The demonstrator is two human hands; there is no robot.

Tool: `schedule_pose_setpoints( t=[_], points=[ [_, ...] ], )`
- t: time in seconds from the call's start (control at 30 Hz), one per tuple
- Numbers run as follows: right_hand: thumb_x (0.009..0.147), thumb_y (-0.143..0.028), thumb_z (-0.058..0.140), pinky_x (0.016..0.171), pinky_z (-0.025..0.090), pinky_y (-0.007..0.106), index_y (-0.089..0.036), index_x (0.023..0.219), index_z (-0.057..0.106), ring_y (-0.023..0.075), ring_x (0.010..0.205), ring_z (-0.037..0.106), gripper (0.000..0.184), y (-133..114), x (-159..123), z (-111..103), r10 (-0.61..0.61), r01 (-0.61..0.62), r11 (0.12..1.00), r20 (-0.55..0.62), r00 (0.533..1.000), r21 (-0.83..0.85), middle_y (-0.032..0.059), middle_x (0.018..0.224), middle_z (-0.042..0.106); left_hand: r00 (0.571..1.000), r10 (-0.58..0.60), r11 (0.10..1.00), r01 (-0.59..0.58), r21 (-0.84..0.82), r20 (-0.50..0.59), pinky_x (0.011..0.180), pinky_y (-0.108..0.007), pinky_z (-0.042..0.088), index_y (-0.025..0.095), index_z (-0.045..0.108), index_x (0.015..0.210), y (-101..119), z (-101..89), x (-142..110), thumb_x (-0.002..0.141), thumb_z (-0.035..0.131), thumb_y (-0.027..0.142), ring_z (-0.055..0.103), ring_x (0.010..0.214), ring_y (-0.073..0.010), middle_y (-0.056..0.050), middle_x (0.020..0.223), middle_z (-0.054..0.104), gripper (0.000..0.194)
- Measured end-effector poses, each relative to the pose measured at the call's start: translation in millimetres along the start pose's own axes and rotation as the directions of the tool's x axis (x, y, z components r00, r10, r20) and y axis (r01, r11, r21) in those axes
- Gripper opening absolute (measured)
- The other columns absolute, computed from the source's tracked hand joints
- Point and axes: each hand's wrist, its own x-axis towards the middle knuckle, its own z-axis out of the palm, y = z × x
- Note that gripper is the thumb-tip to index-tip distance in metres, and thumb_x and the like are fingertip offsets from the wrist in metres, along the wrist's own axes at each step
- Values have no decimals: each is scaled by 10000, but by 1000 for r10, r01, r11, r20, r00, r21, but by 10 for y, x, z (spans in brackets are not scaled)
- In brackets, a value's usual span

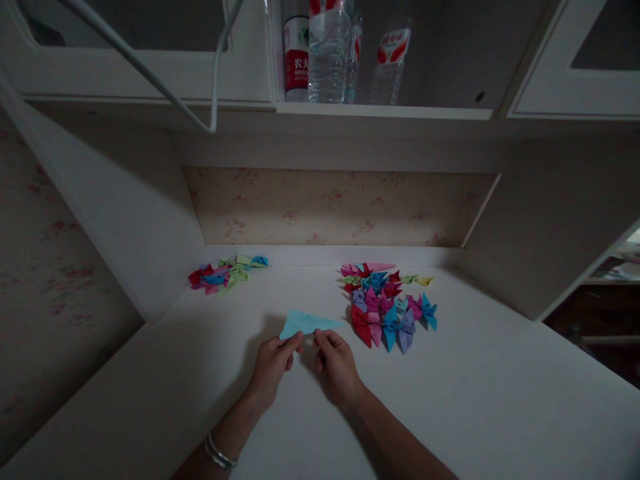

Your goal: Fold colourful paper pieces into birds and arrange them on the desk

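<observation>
Between my two hands is a light blue sheet of paper (306, 323), folded to a long pointed shape with its tip to the right. My left hand (274, 360) pinches its lower left edge, thumb on top. With thumb and fingertips my right hand (336, 363) grips the lower edge near the middle. Just right of the paper lies a group of folded paper pieces (384, 303) in red, pink, blue, purple and green, several with pointed wings. A smaller heap of folded paper pieces (225, 275) sits farther back on the left.
The white desktop (200, 400) runs under my arms, with side panels left and right. Above the back wall hangs a cabinet (385, 115), its open shelf holding plastic bottles (329, 60). A white cable (150, 77) loops down in front of the cabinet's left part.
</observation>
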Motion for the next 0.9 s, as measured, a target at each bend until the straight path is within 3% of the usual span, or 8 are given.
schedule_pose_setpoints(
  t=[0.17, 0.27, 0.37, 0.47, 0.57, 0.7, 0.8, 0.9],
  points=[
    [764, -525, 645, 366, 200, 194, -171, 718, 541, 46, 357, 335, 372, 34, 7, 7, -14, 14, 1000, -27, 1000, 12, -83, 464, 440, 999, -7, 1000, 8, -7, 35, 439, -211, 198, 135, 588, 618, -16, 8, 1, 715, 644, 534, 288, 429, -68, 75, 421, 357, 415],
    [769, -528, 634, 374, 243, 196, -179, 699, 527, 61, 365, 364, 371, -5, -8, 6, -38, 36, 998, -41, 998, -46, -83, 445, 434, 994, -37, 999, 39, -11, 107, 433, -208, 194, 122, 644, 737, -18, 33, 5, 697, 670, 510, 293, 426, -66, 79, 441, 369, 390],
    [787, -538, 603, 388, 283, 199, -187, 697, 522, 74, 379, 395, 372, -166, 40, -45, -84, 79, 987, -27, 996, -141, -72, 442, 458, 988, -70, 996, 76, -43, 139, 423, -203, 213, 122, 664, 908, -33, 55, 18, 659, 708, 474, 338, 434, -64, 60, 532, 468, 433],
    [774, -545, 603, 386, 301, 197, -192, 692, 517, 80, 386, 415, 373, -474, 265, -191, -135, 119, 970, -59, 989, -213, -68, 449, 459, 987, -97, 992, 107, -71, 127, 411, -201, 238, 138, 655, 929, -71, 57, 36, 632, 725, 455, 374, 437, -61, 43, 612, 527, 440],
    [740, -541, 618, 376, 316, 198, -194, 703, 518, 84, 395, 432, 363, -865, 684, -471, -171, 109, 951, -198, 965, -290, -62, 481, 460, 985, -103, 992, 112, -57, 135, 412, -198, 250, 144, 656, 889, -116, 52, 51, 655, 705, 439, 373, 436, -58, 43, 612, 523, 380],
    [741, -474, 638, 409, 382, 211, -176, 704, 538, 82, 436, 473, 316, -1338, 1332, -1009, -215, 34, 895, -364, 906, -444, -22, 574, 540, 983, -106, 993, 111, -26, 150, 419, -194, 253, 145, 656, 862, -143, 58, 74, 687, 683, 414, 375, 454, -62, 41, 604, 503, 323],
    [802, -388, 630, 436, 414, 217, -130, 739, 581, 81, 466, 499, 271, -1562, 1702, -1404, -228, -81, 825, -462, 857, -559, 18, 633, 577, 976, -135, 990, 139, -11, 169, 416, -194, 247, 147, 650, 849, -142, 65, 101, 703, 664, 432, 350, 442, -61, 50, 581, 472, 321],
    [894, -334, 560, 585, 509, 253, -113, 931, 610, 111, 655, 594, 230, -1671, 1919, -1689, -260, -207, 699, -513, 818, -684, 45, 845, 626, 973, -136, 990, 138, 0, 186, 421, -194, 247, 153, 648, 831, -135, 66, 123, 731, 635, 438, 340, 443, -62, 51, 574, 458, 303]
  ],
)
